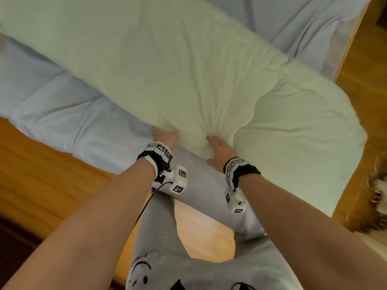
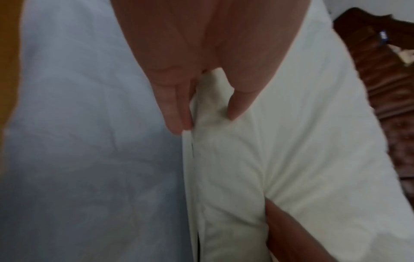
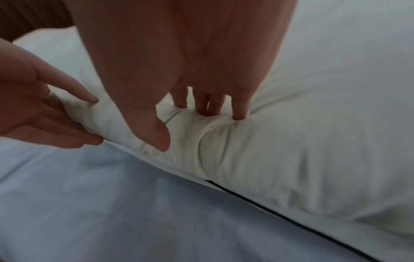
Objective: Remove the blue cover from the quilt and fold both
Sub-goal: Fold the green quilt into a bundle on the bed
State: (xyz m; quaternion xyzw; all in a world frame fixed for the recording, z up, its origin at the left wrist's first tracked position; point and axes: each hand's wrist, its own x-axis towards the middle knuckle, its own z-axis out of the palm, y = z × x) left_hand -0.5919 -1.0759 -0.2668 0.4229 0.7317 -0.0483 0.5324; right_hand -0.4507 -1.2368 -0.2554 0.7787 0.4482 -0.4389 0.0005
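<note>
At the near edge of the bed [image 1: 314, 28], both hands are working the pale quilt [image 1: 188, 70], which is lying slantwise across the blue cover [image 1: 52, 101] and spilling past the bed's right edge over the wooden floor [image 1: 360, 84]. The left hand [image 1: 164, 136] is pinching a ridge of quilt between thumb and fingers [image 2: 177, 109], right on the quilt's edge where it meets the blue cloth. The right hand [image 1: 217, 152] is digging in just beside it, fingertips [image 3: 238, 109] sinking into the padding and thumb hooking under the fold, so it too is clamping quilt.

Now, the dangers. Both grips are sitting close together on one short stretch of edge, so any lift is likely bunching the quilt in the middle while the far ends are dragging. That overhanging right end looks like the big worry: with so much bulk hanging off the bed, a pull toward the person could be tipping the whole mass onto the floor. The left pinch is shallow, on soft, slippery-looking fabric, and I'd say it could be slipping free under load. And watch the cover underneath: the left fingers are lying right along the blue cloth, so a careless regrip could be catching both layers and hauling the cover along, rumpling it before it gets folded. A dark line [image 3: 268, 211] is showing along the quilt's edge; I cannot tell what it is.
</note>
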